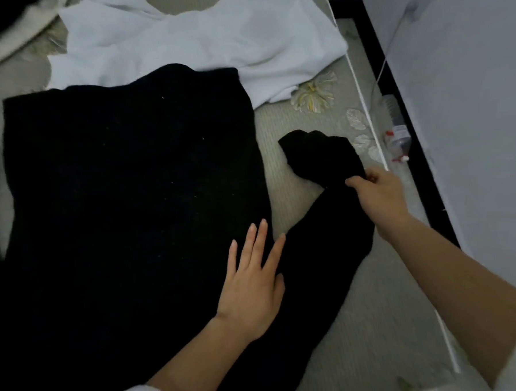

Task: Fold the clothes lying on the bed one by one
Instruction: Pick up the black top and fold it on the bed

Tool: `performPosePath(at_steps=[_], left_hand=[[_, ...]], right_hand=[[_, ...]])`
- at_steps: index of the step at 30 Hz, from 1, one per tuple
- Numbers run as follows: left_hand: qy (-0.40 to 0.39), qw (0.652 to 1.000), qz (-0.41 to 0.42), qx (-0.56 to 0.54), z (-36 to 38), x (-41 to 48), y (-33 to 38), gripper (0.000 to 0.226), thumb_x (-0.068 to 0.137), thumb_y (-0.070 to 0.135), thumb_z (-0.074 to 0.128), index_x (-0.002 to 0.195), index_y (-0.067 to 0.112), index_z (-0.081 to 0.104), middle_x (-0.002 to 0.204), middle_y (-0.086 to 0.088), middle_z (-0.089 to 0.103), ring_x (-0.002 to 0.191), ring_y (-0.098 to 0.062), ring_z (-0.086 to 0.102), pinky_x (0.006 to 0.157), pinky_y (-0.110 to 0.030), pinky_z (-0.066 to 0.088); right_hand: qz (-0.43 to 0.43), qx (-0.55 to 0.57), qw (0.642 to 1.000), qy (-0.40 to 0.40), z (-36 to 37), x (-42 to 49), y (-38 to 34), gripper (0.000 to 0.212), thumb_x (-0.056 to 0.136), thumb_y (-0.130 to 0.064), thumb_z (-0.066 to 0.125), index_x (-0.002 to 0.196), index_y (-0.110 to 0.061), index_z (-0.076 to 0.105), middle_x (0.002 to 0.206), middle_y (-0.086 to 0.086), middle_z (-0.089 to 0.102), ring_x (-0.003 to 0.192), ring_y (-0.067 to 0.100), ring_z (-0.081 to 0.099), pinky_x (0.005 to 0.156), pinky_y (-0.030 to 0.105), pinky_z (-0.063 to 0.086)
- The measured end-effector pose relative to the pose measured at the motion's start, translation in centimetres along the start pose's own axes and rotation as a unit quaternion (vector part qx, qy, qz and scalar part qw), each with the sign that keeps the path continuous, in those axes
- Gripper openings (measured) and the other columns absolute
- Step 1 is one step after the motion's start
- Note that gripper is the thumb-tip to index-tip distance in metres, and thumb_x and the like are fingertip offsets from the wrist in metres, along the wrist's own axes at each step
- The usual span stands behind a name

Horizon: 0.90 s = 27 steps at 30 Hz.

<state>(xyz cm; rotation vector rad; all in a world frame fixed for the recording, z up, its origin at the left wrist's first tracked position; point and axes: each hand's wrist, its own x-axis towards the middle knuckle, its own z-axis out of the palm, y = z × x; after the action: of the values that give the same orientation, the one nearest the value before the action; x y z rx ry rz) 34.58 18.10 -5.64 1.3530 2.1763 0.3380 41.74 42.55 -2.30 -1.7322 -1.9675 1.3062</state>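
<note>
A black sweater (125, 187) lies spread flat across the bed, body in the middle and one sleeve (321, 236) stretched out to the right. My left hand (252, 282) rests flat with straight fingers on the sweater where the sleeve joins the body. My right hand (379, 195) pinches the sleeve near its cuff end (317, 153), which lies crumpled on the bedsheet. A white garment (200, 40) lies loose beyond the sweater at the top.
The bed has a pale green sheet (283, 128) with a flower print. Its right edge meets a black frame (395, 98) and a white wall. A plastic bottle (396, 128) lies in the gap. More dark and light cloth (0, 29) sits at the top left.
</note>
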Motion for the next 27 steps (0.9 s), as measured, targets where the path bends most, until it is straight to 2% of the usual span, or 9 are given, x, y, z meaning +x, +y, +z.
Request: performPosePath(at_steps=[2, 6, 10, 13, 17, 19, 22, 25, 27], left_hand=[[0.010, 1.000, 0.002, 0.022, 2.0, -1.0, 3.1, 0.066, 0.101, 0.039, 0.027, 0.149, 0.031, -0.018, 0.154, -0.004, -0.031, 0.141, -0.018, -0.032, 0.114, -0.043, -0.018], [-0.014, 0.996, 0.055, 0.073, 4.3, -2.4, 7.7, 0.070, 0.088, 0.047, 0.053, 0.149, 0.020, 0.033, 0.157, -0.013, 0.021, 0.144, -0.029, 0.020, 0.111, -0.053, 0.026], [-0.098, 0.992, 0.019, 0.082, 6.5, -2.2, 9.5, 0.073, 0.094, 0.049, 0.036, 0.153, 0.020, 0.006, 0.160, -0.006, -0.004, 0.147, -0.025, 0.001, 0.118, -0.047, 0.002], [-0.099, 0.990, -0.008, 0.102, 6.9, -1.4, 9.9, 0.067, 0.095, 0.030, 0.043, 0.151, 0.019, 0.009, 0.144, -0.007, 0.026, 0.129, -0.025, 0.030, 0.107, -0.039, 0.030], [-0.111, 0.993, -0.038, -0.031, 6.0, -0.3, 9.3, 0.047, 0.092, 0.019, 0.051, 0.138, 0.020, 0.041, 0.118, -0.004, 0.054, 0.107, -0.019, 0.051, 0.087, -0.031, 0.048], [-0.121, 0.987, -0.025, -0.105, 5.3, -0.4, 9.0, 0.035, 0.088, 0.019, 0.053, 0.122, 0.022, 0.060, 0.108, 0.002, 0.054, 0.104, -0.016, 0.051, 0.086, -0.028, 0.046], [-0.084, 0.993, 0.015, -0.084, 5.2, -1.1, 8.2, 0.022, 0.087, 0.026, 0.056, 0.107, 0.026, 0.064, 0.116, 0.008, 0.040, 0.115, -0.012, 0.034, 0.092, -0.028, 0.038], [-0.084, 0.988, 0.001, -0.131, 5.6, -1.9, 7.8, 0.019, 0.088, 0.028, 0.058, 0.106, 0.023, 0.058, 0.137, 0.006, 0.034, 0.128, -0.012, 0.026, 0.104, -0.030, 0.035], [-0.026, 0.987, -0.018, -0.156, 5.7, -2.4, 7.9, 0.018, 0.089, 0.030, 0.058, 0.104, 0.023, 0.055, 0.132, 0.008, 0.040, 0.126, -0.010, 0.030, 0.102, -0.026, 0.035]], right_hand=[[-0.009, 0.051, 0.997, 0.052, -3.0, -0.4, 0.5, 0.020, 0.076, -0.021, 0.061, 0.062, -0.015, 0.048, 0.064, 0.001, 0.049, 0.063, 0.013, 0.050, 0.060, 0.030, 0.039], [-0.047, 0.094, 0.985, 0.139, -7.5, -1.9, 1.8, 0.031, 0.075, -0.019, 0.060, 0.055, -0.023, 0.037, 0.050, -0.015, 0.039, 0.050, 0.002, 0.037, 0.053, 0.024, 0.035], [0.056, 0.076, 0.993, 0.073, -9.0, -2.1, 5.1, 0.013, 0.080, -0.007, 0.066, 0.083, -0.014, 0.055, 0.084, 0.004, 0.058, 0.072, 0.012, 0.055, 0.063, 0.023, 0.046], [0.219, 0.254, 0.942, 0.012, -9.3, -1.6, 6.9, 0.020, 0.081, 0.004, 0.063, 0.101, 0.002, 0.061, 0.099, 0.016, 0.063, 0.086, 0.023, 0.063, 0.070, 0.029, 0.052], [0.264, 0.364, 0.892, -0.048, -10.6, -1.0, 7.5, 0.028, 0.086, 0.001, 0.055, 0.114, 0.000, 0.058, 0.098, 0.012, 0.061, 0.088, 0.022, 0.061, 0.085, 0.031, 0.051], [0.253, 0.394, 0.882, -0.050, -11.6, -0.7, 7.4, 0.033, 0.086, -0.002, 0.055, 0.119, 0.000, 0.057, 0.100, 0.010, 0.062, 0.090, 0.022, 0.062, 0.081, 0.029, 0.053], [0.269, 0.375, 0.886, -0.039, -12.0, -0.9, 7.1, 0.034, 0.084, -0.004, 0.056, 0.118, -0.001, 0.056, 0.100, 0.011, 0.064, 0.087, 0.022, 0.065, 0.071, 0.029, 0.056], [0.252, 0.357, 0.895, 0.087, -11.0, -1.4, 5.2, 0.026, 0.078, -0.001, 0.061, 0.104, 0.001, 0.061, 0.108, 0.017, 0.065, 0.096, 0.028, 0.067, 0.080, 0.035, 0.057], [0.165, 0.333, 0.912, 0.174, -9.3, -2.3, 1.7, 0.019, 0.077, -0.003, 0.063, 0.096, -0.001, 0.064, 0.102, 0.016, 0.067, 0.089, 0.025, 0.067, 0.076, 0.032, 0.057]])
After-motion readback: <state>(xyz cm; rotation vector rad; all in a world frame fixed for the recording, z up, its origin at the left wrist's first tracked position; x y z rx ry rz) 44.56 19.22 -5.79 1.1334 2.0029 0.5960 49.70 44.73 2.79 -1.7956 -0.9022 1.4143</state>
